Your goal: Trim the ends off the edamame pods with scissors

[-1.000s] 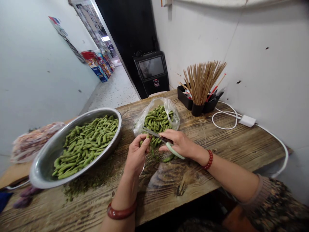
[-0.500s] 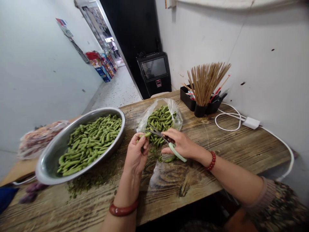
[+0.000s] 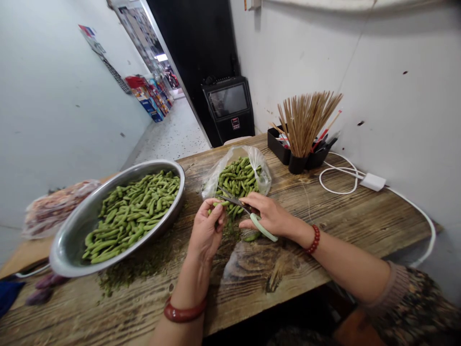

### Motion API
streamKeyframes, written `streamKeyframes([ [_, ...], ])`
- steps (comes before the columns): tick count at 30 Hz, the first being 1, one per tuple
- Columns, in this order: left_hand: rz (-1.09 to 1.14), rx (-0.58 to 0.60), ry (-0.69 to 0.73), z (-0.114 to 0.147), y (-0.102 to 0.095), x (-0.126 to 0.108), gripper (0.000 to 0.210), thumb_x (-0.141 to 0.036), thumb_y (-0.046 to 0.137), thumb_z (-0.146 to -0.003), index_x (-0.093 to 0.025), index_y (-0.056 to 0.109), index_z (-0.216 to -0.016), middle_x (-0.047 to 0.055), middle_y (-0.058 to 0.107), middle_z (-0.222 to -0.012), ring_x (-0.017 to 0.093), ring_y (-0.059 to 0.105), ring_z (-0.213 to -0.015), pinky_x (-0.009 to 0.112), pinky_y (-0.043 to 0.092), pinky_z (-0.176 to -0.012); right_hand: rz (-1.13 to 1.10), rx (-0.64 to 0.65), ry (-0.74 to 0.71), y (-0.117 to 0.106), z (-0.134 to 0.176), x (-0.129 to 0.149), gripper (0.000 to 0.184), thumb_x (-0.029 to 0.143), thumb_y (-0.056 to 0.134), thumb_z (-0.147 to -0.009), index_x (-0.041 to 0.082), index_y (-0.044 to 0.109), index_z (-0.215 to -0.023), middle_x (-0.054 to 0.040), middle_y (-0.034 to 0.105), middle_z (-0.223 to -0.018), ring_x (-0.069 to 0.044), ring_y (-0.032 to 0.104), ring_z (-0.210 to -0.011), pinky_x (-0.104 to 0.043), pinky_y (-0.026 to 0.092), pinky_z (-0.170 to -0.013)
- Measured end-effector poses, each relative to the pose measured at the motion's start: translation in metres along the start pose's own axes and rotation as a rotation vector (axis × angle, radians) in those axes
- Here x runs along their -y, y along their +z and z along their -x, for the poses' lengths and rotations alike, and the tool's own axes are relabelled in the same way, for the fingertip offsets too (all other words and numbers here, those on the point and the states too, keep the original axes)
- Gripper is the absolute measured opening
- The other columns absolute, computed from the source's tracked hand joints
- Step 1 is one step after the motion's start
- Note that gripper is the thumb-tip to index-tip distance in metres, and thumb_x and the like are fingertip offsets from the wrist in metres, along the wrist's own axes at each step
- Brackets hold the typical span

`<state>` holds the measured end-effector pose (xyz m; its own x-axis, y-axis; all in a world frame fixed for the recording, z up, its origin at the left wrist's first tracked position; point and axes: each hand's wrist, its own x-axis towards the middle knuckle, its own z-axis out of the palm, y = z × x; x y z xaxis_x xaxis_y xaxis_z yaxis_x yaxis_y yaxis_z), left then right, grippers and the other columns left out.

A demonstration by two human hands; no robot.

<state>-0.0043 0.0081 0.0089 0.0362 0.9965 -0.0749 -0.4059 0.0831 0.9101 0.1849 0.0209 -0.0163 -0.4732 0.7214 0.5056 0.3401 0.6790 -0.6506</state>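
Between the thumb and fingers of my left hand point(image 3: 208, 228) is a green soybean pod point(image 3: 220, 203). My right hand point(image 3: 271, 214) is wrapped round the pale green handles of a pair of scissors point(image 3: 262, 228), whose dark blades point left, close to the pod. The blades look parted. Just beyond both hands lies a clear plastic bag point(image 3: 262, 161) with more pods in it. To the left stands a large oval metal basin point(image 3: 68, 250) holding a heap of pods. A loose pod point(image 3: 252, 236) rests on the table below the scissors.
Small green trimmings point(image 3: 126, 274) are scattered on the wooden table point(image 3: 306, 269) by the basin. At the back right stands a black organizer point(image 3: 279, 149) with bamboo skewers point(image 3: 309, 125). A white cable point(image 3: 338, 192) runs along the right. A filled plastic bag point(image 3: 59, 206) sits behind the basin.
My left hand has shifted slightly right, bringing the pod nearer the scissors. My right hand has hardly moved. The whole view has drifted a little.
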Motion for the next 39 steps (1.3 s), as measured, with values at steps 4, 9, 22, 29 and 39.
streamKeyframes([
  [4, 0.012, 0.011, 0.013, -0.001, -0.001, 0.0, 0.021, -0.02, 0.074, -0.07, -0.017, 0.057, -0.081, -0.006, 0.05, -0.061, 0.003, 0.038, -0.046, 0.012, 0.026, -0.039, -0.004, 0.01, 0.013, 0.0, 0.0, 0.001, 0.041, 0.041, 0.069, -0.079, 0.015, 0.06, -0.109, -0.0051, 0.058, -0.087, -0.017, 0.055, -0.077, -0.029, 0.047, -0.074],
  [9, 0.068, 0.003, -0.006, -0.002, -0.003, -0.005, 0.017, -0.021, 0.071, -0.073, -0.016, 0.057, -0.08, 0.001, 0.063, -0.084, 0.006, 0.053, -0.059, 0.014, 0.041, -0.047, -0.015, -0.055, 0.04, -0.002, -0.001, 0.001, 0.041, 0.04, 0.069, -0.079, 0.014, 0.06, -0.111, -0.0066, 0.059, -0.09, -0.018, 0.057, -0.08, -0.029, 0.048, -0.074],
  [22, -0.893, 0.363, 0.156, 0.002, 0.006, 0.015, 0.006, -0.021, 0.069, -0.072, -0.017, 0.067, -0.069, 0.002, 0.064, -0.068, 0.015, 0.056, -0.065, 0.026, 0.043, -0.065, -0.015, -0.166, 0.077, -0.008, -0.006, -0.001, 0.04, 0.035, 0.069, -0.08, 0.014, 0.06, -0.113, -0.0062, 0.06, -0.09, -0.017, 0.058, -0.08, -0.03, 0.048, -0.073],
  [29, -1.186, 0.628, 0.234, 0.004, -0.002, 0.029, 0.01, -0.017, 0.07, -0.068, -0.021, 0.07, -0.078, 0.006, 0.067, -0.083, 0.021, 0.06, -0.076, 0.03, 0.043, -0.069, -0.005, -0.166, 0.078, -0.006, -0.006, -0.002, 0.041, 0.035, 0.07, -0.079, 0.014, 0.06, -0.113, -0.0055, 0.059, -0.088, -0.017, 0.057, -0.079, -0.03, 0.048, -0.073],
  [39, -0.779, 0.255, 0.198, 0.004, 0.003, 0.003, 0.008, -0.021, 0.068, -0.071, -0.017, 0.062, -0.074, 0.001, 0.061, -0.075, 0.013, 0.053, -0.066, 0.023, 0.041, -0.062, -0.031, -0.175, 0.075, -0.005, -0.005, -0.002, 0.042, 0.038, 0.069, -0.079, 0.014, 0.06, -0.113, -0.0064, 0.061, -0.089, -0.018, 0.059, -0.081, -0.03, 0.048, -0.073],
])
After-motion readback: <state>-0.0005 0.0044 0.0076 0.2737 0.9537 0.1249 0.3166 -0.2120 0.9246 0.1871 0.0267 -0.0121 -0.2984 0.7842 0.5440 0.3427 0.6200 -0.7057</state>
